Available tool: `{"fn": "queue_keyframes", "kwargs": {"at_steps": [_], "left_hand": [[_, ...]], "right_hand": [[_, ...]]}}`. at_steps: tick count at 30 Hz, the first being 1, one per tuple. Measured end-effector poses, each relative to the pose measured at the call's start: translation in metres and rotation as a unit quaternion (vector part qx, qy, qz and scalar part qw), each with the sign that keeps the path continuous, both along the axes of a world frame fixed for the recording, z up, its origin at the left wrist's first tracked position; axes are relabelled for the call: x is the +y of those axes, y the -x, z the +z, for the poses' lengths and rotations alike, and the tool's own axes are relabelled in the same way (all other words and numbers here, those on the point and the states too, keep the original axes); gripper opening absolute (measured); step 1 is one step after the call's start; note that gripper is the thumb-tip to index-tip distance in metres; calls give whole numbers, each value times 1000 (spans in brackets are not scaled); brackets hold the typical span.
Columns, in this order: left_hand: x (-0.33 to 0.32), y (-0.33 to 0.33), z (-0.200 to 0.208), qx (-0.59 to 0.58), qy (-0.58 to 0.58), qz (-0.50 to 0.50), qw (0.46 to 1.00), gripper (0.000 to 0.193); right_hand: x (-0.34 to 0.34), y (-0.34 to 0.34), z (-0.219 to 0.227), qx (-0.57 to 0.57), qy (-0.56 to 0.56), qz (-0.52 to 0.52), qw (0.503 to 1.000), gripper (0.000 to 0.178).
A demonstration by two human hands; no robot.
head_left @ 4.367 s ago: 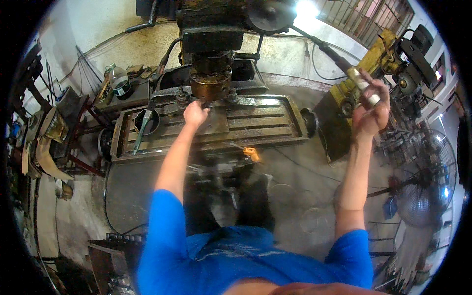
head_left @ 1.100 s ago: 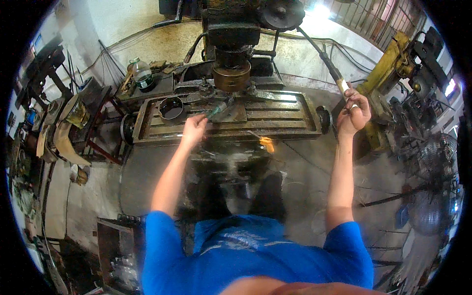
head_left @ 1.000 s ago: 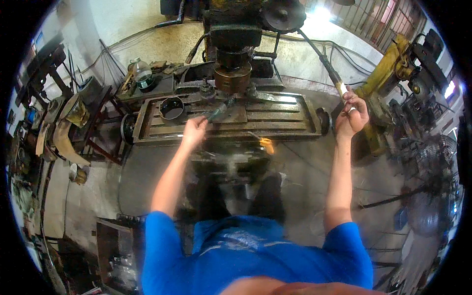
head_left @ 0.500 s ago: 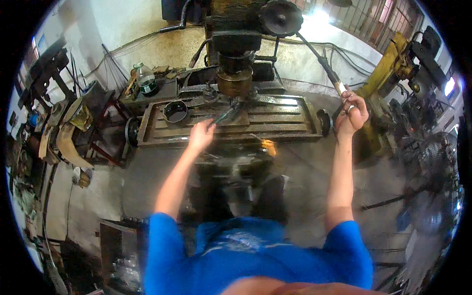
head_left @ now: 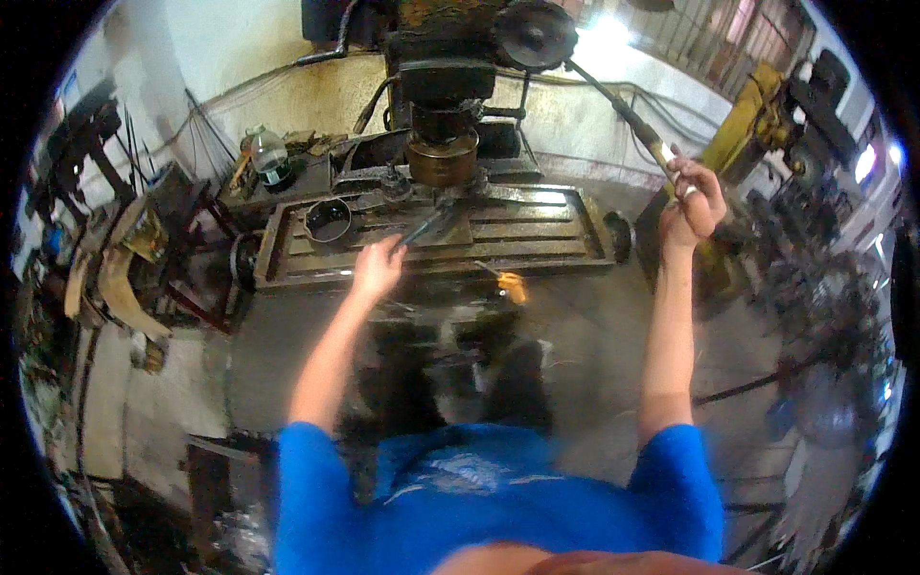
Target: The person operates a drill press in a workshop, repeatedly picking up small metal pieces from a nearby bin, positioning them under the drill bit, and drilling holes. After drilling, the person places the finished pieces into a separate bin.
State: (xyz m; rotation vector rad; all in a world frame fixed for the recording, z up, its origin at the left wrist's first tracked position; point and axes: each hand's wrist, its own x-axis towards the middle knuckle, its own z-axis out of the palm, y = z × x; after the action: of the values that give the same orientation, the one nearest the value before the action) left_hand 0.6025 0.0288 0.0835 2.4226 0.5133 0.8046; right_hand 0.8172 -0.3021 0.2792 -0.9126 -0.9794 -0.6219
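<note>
My left hand is closed around the handle of a slim, dark brush-like tool. Its far end lies blurred over the machine table, just below the round brownish spindle head. Out to the right, my right hand grips the light-coloured end of a long lever, which slants down from the dark round hub of the machine. A slotted metal table stretches under the spindle, wet and shiny in places. On its left part stands a round pot with dark contents.
An orange-yellow handled object sits at the table's front edge. Handwheels flank the table, one on the left. A clear bottle stands behind left. Yellow machinery rises at right; a curved tan panel stands left.
My right hand and the lever's end have risen slightly and moved outward to the right. The left hand with the brush-like tool has drawn back a little. The whole view has shifted slightly.
</note>
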Motion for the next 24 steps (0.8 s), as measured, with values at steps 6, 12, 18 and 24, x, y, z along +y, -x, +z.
{"fn": "queue_keyframes", "kwargs": {"at_steps": [6,12,18,24], "left_hand": [[-9,-8,4,-16,30,-5,999,30],[-4,-13,-1,-28,2,-4,1000,30],[-1,-18,2,-26,-17,-5,999,28],[1,-34,1,-26,-33,-10,999,27]], "right_hand": [[-2,-7,16,-59,2,-8,998,22],[1,-18,38,-49,3,-17,999,17],[-2,-37,74,-95,33,-85,991,10],[-14,-66,148,-195,127,-166,958,14]]}}
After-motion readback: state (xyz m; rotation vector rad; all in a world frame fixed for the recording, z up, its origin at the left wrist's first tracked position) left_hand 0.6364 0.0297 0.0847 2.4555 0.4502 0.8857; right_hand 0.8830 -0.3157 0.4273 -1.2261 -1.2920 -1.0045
